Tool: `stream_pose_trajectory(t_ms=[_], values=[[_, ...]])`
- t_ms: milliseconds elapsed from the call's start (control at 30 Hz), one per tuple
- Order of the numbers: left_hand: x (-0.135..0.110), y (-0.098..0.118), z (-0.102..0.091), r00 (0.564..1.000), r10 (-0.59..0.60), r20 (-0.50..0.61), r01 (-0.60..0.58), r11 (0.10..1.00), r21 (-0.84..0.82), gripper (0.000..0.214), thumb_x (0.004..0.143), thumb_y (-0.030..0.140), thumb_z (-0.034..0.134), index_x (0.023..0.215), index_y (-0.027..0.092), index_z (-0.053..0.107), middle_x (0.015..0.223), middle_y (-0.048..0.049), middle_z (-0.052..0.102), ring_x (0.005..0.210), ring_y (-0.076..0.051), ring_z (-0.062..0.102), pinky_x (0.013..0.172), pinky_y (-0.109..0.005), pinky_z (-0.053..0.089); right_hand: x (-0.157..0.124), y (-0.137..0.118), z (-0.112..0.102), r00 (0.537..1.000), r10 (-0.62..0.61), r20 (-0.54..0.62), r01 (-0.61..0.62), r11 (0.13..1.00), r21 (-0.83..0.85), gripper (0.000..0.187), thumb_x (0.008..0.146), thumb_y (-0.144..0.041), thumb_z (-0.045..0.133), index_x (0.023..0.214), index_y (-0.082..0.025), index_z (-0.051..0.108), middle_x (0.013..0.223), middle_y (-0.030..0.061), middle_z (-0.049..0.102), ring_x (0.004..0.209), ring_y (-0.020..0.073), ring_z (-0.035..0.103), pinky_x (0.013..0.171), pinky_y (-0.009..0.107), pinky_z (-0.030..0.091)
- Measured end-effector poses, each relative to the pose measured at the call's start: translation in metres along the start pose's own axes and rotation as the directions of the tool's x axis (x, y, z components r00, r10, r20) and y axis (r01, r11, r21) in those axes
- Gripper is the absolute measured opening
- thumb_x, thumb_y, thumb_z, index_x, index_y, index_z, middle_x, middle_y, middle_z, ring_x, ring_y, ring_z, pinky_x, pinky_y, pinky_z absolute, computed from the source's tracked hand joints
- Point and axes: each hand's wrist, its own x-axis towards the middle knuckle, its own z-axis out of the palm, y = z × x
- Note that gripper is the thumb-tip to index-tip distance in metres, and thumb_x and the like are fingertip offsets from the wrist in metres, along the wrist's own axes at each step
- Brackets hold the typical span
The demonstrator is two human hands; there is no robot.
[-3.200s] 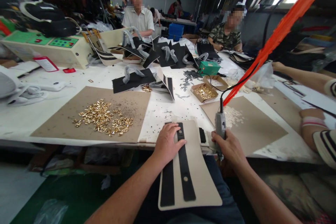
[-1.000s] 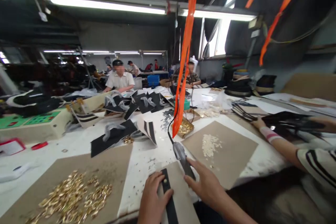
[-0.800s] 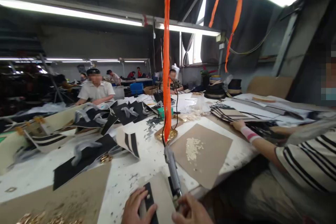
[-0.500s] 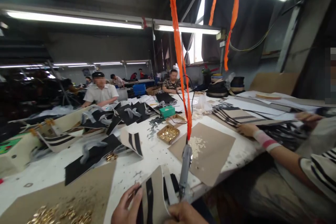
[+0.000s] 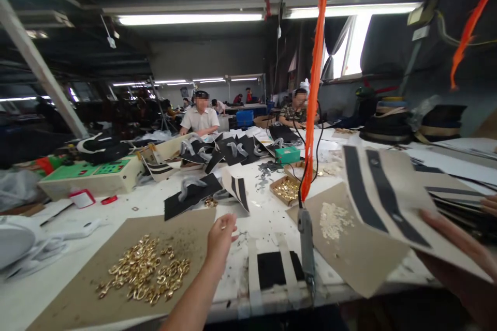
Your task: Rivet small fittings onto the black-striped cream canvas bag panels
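Observation:
My right hand (image 5: pixel 456 235) grips a beige panel with two black stripes (image 5: pixel 382 186), held tilted above the table's right side. Small dark fittings show on one stripe. My left hand (image 5: pixel 223 235) is over the table's middle, its fingers curled in; whatever they may hold is too small to make out. Just right of it, an electric screwdriver (image 5: pixel 306 243) hangs tip down on an orange strap (image 5: pixel 316 67). Beneath the screwdriver, a black pad (image 5: pixel 272 270) is taped at the table edge. Left of my forearm, gold-coloured metal rings (image 5: pixel 143 269) lie heaped on brown card (image 5: pixel 97 238).
A box of gold fittings (image 5: pixel 286 190) stands beyond the screwdriver. Small pale pieces (image 5: pixel 334 220) lie on another card (image 5: pixel 361 264). Black panels (image 5: pixel 194 194) and a green box (image 5: pixel 287 154) are farther back. A co-worker's hand (image 5: pixel 490 204) is by stacked panels at right; two people sit across.
The striped panel has gone from between both hands at the table edge to the right, in my right hand. My left hand has let go and moved forward. The view has turned left.

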Motion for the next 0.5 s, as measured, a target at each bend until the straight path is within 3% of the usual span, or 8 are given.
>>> stream_pose_trajectory(t_ms=[100, 200, 333, 433, 500], values=[[0.031, -0.002, 0.024, 0.999, -0.047, -0.013, 0.047, 0.999, 0.019, 0.061, 0.067, 0.061, 0.081, 0.107, 0.015, 0.068, 0.114, -0.0157, 0.072, 0.088, -0.025, 0.071, 0.062, -0.031, 0.057, 0.044, 0.003, 0.016, 0.992, 0.129, 0.001, -0.127, 0.975, 0.184, 0.026, 0.083, -0.053, 0.070, 0.095, -0.029, 0.071, 0.118, 0.0093, 0.067, 0.087, 0.0214, 0.069, 0.060, 0.028, 0.056], [0.060, -0.008, 0.043, 0.996, -0.078, -0.037, 0.080, 0.996, 0.051, 0.053, 0.073, 0.055, 0.081, 0.105, 0.015, 0.067, 0.107, -0.0134, 0.073, 0.089, -0.025, 0.071, 0.064, -0.032, 0.056, 0.061, 0.019, 0.041, 0.935, 0.350, 0.064, -0.350, 0.870, 0.347, 0.017, 0.087, -0.041, 0.071, 0.094, -0.025, 0.071, 0.103, 0.0073, 0.067, 0.064, 0.0111, 0.061, 0.052, 0.017, 0.052], [0.087, -0.016, 0.058, 0.997, -0.058, -0.042, 0.062, 0.994, 0.086, 0.029, 0.091, 0.039, 0.071, 0.106, 0.015, 0.067, 0.103, -0.0068, 0.071, 0.087, -0.019, 0.069, 0.074, -0.035, 0.059, 0.028, 0.051, 0.069, 0.920, 0.367, 0.138, -0.392, 0.866, 0.309, 0.038, 0.072, -0.035, 0.084, 0.107, -0.024, 0.073, 0.079, 0.0000, 0.060, 0.056, 0.0090, 0.053, 0.046, 0.014, 0.048], [0.096, -0.017, 0.059, 0.997, 0.001, -0.071, 0.005, 0.996, 0.085, 0.026, 0.097, 0.037, 0.064, 0.111, 0.015, 0.066, 0.108, -0.0066, 0.070, 0.090, -0.018, 0.069, 0.080, -0.038, 0.060, -0.009, 0.055, 0.087, 0.941, 0.271, 0.201, -0.314, 0.921, 0.231, 0.045, 0.067, -0.044, 0.089, 0.101, -0.019, 0.073, 0.071, -0.0008, 0.057, 0.056, 0.0100, 0.050, 0.044, 0.016, 0.044], [0.095, -0.014, 0.052, 0.993, 0.063, -0.104, -0.056, 0.996, 0.068, 0.029, 0.097, 0.039, 0.063, 0.112, 0.015, 0.066, 0.108, -0.0068, 0.070, 0.090, -0.019, 0.069, 0.080, -0.039, 0.060, -0.029, 0.047, 0.097, 0.945, 0.176, 0.274, -0.215, 0.969, 0.120, 0.042, 0.071, -0.049, 0.087, 0.098, -0.019, 0.074, 0.068, -0.0002, 0.057, 0.056, 0.0117, 0.050, 0.047, 0.020, 0.046]])
